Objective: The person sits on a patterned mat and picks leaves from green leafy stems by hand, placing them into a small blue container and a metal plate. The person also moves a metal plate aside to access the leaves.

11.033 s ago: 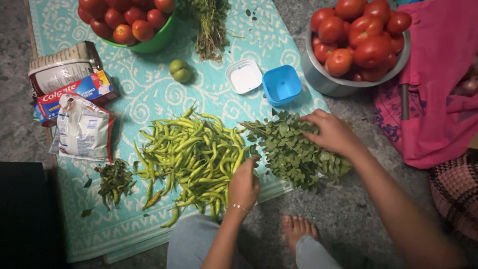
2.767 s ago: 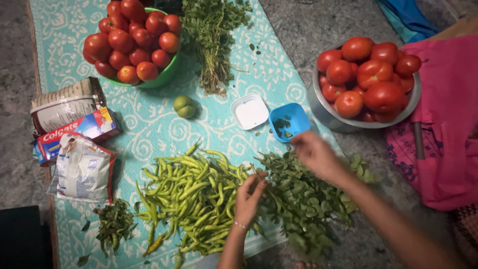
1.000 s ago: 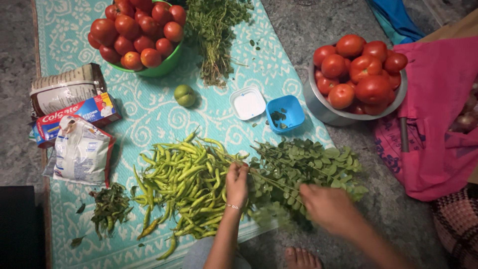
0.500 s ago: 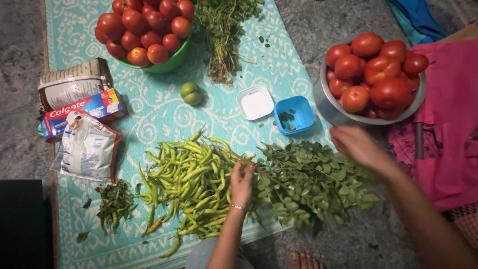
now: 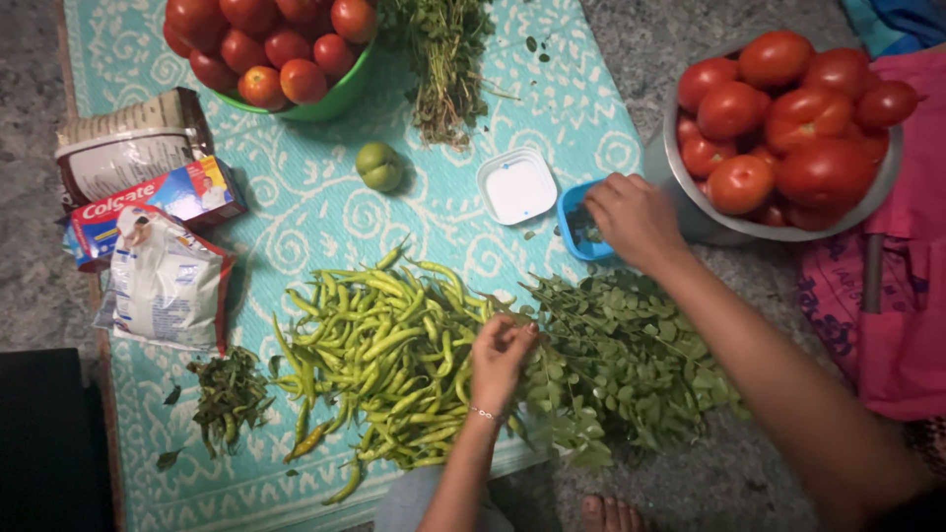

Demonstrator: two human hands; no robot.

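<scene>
My left hand (image 5: 501,353) pinches the stem end of a sprig in the pile of green curry leaves (image 5: 631,360), between that pile and a heap of green chillies (image 5: 379,345). My right hand (image 5: 636,219) is over the small blue plastic box (image 5: 574,222), fingers closed at its opening, covering most of it. A few leaves show inside the box. Whether the fingers still hold leaves is hidden. The box's white lid (image 5: 517,186) lies just left of it.
A steel bowl of tomatoes (image 5: 788,108) stands right of my hand; a green bowl of tomatoes (image 5: 271,44), a herb bunch (image 5: 443,54) and a green lime (image 5: 378,166) lie on the turquoise mat (image 5: 296,227). Packets (image 5: 163,281) at left, pink cloth (image 5: 907,296) at right.
My right hand has moved from the curry leaves up to the blue box. My left hand stays on the sprig's stem. The view has shifted slightly.
</scene>
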